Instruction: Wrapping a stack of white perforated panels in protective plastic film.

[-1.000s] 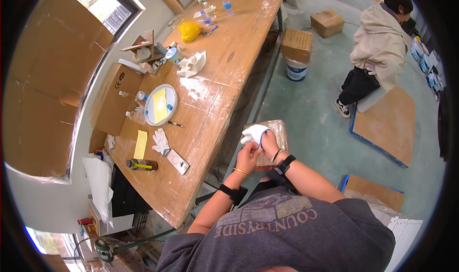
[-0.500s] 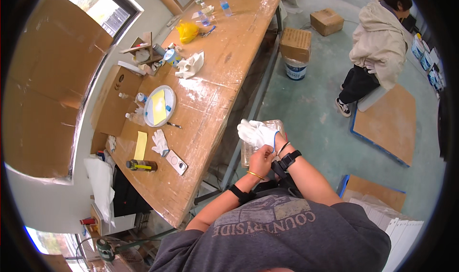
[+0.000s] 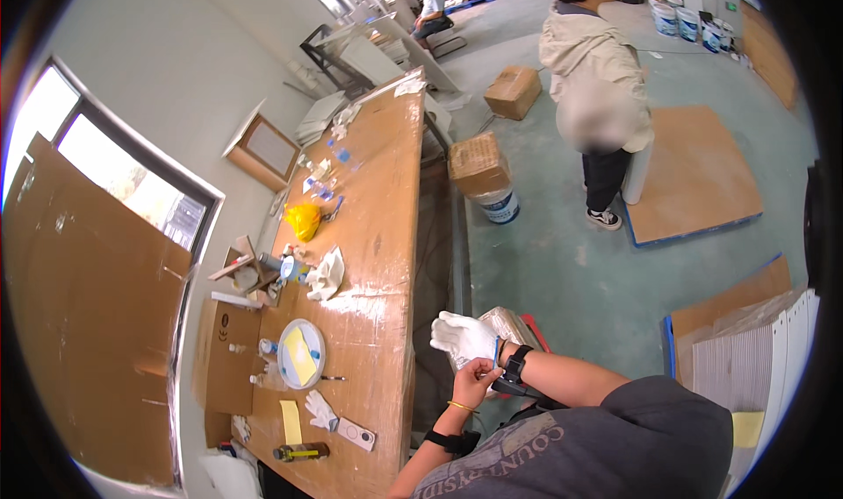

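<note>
A white knitted glove (image 3: 470, 334) with a blue-edged cuff covers my right hand (image 3: 458, 330), whose fingers are stretched out and apart. The thumb and fingers of my bare left hand (image 3: 474, 382) pinch the cuff at the right wrist. Behind the gloved hand is a clear-wrapped, brownish package (image 3: 516, 329); whether the hand touches it I cannot tell. Another white glove (image 3: 321, 409) lies on the table (image 3: 369, 297) to the left, close to a white oblong device (image 3: 356, 434), a yellow paper strip (image 3: 291, 422) and a dark bottle (image 3: 301, 452).
A round white lid (image 3: 320, 350) bearing yellow paper and a yellow bag (image 3: 302, 221) are on the table. Beyond its right edge a cardboard box (image 3: 480, 165) tops a bucket (image 3: 500, 208). A person (image 3: 606, 78) stands by a board-topped stack (image 3: 689, 179). White panels (image 3: 738, 358) stand at right.
My view has swung, bringing more of the room's far end into sight. The left hand has moved along the cuff toward the wrist, and the gloved fingers are more spread.
</note>
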### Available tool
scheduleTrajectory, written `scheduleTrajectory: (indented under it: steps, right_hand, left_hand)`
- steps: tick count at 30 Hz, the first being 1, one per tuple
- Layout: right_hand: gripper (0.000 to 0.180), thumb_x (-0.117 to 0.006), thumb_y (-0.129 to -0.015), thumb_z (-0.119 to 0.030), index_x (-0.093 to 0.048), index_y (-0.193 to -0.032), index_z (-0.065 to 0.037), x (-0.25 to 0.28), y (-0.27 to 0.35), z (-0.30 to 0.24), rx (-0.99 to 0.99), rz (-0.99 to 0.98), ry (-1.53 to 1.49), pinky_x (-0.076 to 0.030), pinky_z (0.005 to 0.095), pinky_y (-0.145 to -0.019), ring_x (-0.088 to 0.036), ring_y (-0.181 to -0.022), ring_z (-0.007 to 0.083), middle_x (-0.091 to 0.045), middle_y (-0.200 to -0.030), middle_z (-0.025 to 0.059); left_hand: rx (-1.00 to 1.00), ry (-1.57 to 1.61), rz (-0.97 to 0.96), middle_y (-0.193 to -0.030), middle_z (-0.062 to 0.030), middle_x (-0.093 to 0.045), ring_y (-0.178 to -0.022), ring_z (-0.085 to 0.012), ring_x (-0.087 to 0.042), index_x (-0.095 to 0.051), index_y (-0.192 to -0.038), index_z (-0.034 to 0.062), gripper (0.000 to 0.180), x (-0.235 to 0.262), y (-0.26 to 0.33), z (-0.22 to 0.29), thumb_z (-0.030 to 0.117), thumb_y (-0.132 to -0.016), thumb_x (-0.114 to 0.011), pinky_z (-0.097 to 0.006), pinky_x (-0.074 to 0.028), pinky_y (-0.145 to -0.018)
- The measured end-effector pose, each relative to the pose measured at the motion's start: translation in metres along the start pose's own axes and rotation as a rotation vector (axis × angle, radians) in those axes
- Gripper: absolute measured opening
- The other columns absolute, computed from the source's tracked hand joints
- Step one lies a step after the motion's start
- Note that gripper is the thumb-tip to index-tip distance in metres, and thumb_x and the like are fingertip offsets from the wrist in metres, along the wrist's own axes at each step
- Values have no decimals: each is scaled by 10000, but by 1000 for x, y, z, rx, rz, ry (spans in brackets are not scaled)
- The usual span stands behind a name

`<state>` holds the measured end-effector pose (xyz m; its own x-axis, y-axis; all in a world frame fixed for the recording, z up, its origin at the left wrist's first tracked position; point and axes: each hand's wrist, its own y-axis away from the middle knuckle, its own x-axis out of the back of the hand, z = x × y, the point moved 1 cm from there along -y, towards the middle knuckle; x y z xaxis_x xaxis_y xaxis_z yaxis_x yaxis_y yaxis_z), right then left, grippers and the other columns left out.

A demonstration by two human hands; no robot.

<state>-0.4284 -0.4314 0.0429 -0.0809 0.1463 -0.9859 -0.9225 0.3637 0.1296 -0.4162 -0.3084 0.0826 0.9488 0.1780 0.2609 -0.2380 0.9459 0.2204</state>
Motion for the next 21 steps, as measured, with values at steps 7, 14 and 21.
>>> scheduleTrajectory:
  steps: [7,14,21]
  right_hand:
    - [766,-553,-902,-101,-74,-1492,-200,12,-5,-13,90,-171,991,-348,396,-1050,-465,-1247,272,-376,-1433,161]
    - [240,-606,-903,-201,-631,-1051,-13,-28,29,-39,620,63,1125,-515,281,-768,-648,-843,154,-678,-926,80]
    - [433,-480,-930,-488,-565,-1155,-128,-66,35,-60,395,80,240,-443,416,-959,-562,-1088,268,-566,-1220,108]
  left_hand:
    - [-23,79,-69,-779,-1,-628,-708,-56,-564,-609,-861,10,151,3,-29,5,35,-784,-736,-209,-474,-646]
    - [7,159,-62,-809,5,-627,-738,-64,-563,-625,-866,12,143,-8,-32,3,31,-780,-739,-216,-471,-705]
    - [-406,-527,-265,-834,-79,-622,-837,-253,-582,-610,-845,79,147,23,-48,37,69,-729,-699,-353,-458,-800]
